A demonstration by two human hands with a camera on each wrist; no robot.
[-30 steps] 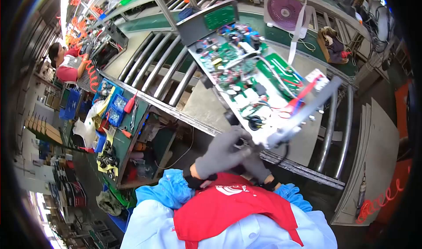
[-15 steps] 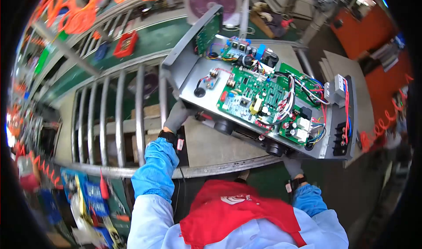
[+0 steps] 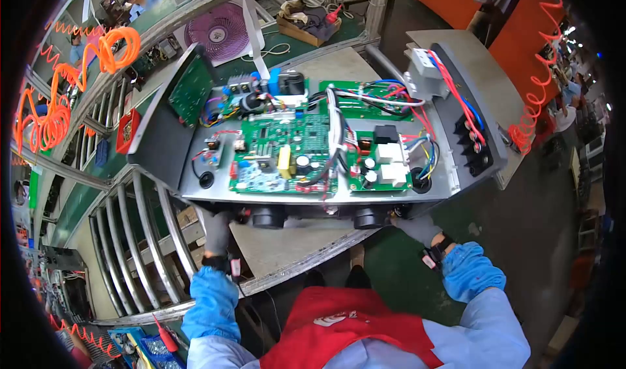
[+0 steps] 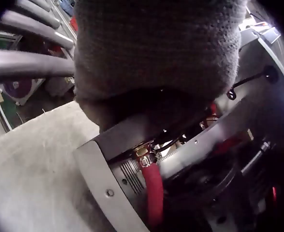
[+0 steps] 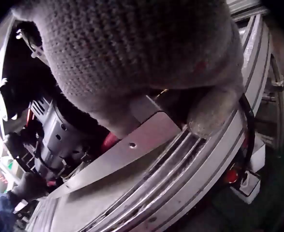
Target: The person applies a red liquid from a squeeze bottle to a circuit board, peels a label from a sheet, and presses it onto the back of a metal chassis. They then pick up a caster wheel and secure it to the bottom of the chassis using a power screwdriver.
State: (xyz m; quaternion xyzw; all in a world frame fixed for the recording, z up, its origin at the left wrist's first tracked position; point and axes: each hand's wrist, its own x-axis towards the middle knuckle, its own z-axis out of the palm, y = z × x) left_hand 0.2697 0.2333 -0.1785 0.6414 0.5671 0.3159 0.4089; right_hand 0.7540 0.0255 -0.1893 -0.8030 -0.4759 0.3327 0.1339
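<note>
A grey metal chassis (image 3: 189, 190) filled with green circuit boards (image 3: 313, 131) and wiring spans the middle of the head view, its long side facing me. My gloved left hand (image 3: 217, 233) grips its lower near edge towards the left end. In the left wrist view, fingers (image 4: 156, 58) wrap over the metal edge beside a red hose (image 4: 154, 193). At the right end, my gloved right hand (image 3: 418, 229) holds the lower edge. The right wrist view shows thumb and fingers (image 5: 137, 58) around a metal flange corner (image 5: 146, 133). Fingertips under the chassis are mostly hidden.
Below the chassis is a conveyor with a pale board (image 3: 274, 245) and metal rollers (image 3: 140, 238). The chassis's right end overhangs the green floor (image 3: 404, 278). A purple fan (image 3: 218, 33) and a cardboard box (image 3: 306, 27) stand behind. Orange coiled hoses (image 3: 49, 121) hang at left.
My hands have parted from close together at the near corner to opposite ends of the chassis. The chassis has turned from a diagonal to square with me, and the head view has shifted.
</note>
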